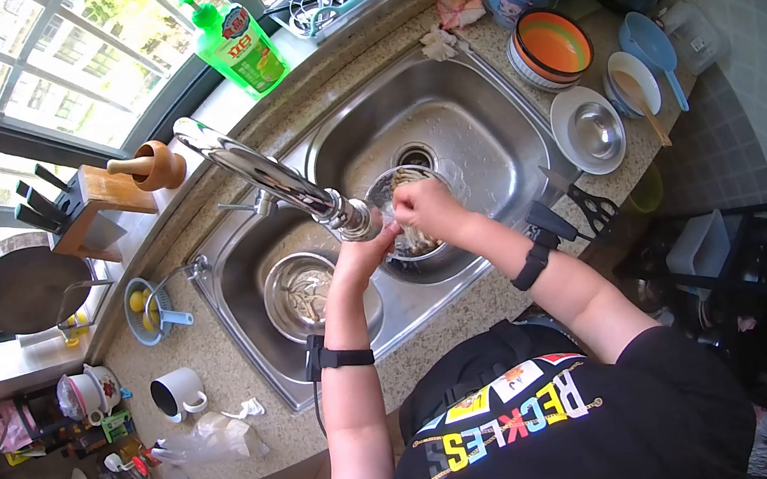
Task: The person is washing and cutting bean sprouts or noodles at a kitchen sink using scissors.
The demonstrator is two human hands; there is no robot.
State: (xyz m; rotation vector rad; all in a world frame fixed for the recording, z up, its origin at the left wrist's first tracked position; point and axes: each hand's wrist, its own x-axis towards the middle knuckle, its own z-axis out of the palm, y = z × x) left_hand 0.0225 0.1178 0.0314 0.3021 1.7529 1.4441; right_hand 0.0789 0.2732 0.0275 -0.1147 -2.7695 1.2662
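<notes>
My left hand (368, 254) and my right hand (431, 209) meet over a metal bowl (419, 254) in the right basin, just beyond the faucet head (355, 222). The fingers of both are closed together at the bowl's near side; whatever is between them is too small to make out. Beneath them, the bowl holds water and greyish-brown pieces (407, 176) that look like shrimp. A second metal bowl (277, 298) sits in the left basin with pale, slender pieces (310, 295) in it. The faucet partly covers my left fingers.
Scissors (591, 205) and a knife (558, 180) lie at the sink's right edge. Stacked bowls (555, 48) stand beyond them. Behind the sink are a green soap bottle (246, 54) and a knife block (99, 208). A mug (176, 393) is at the left.
</notes>
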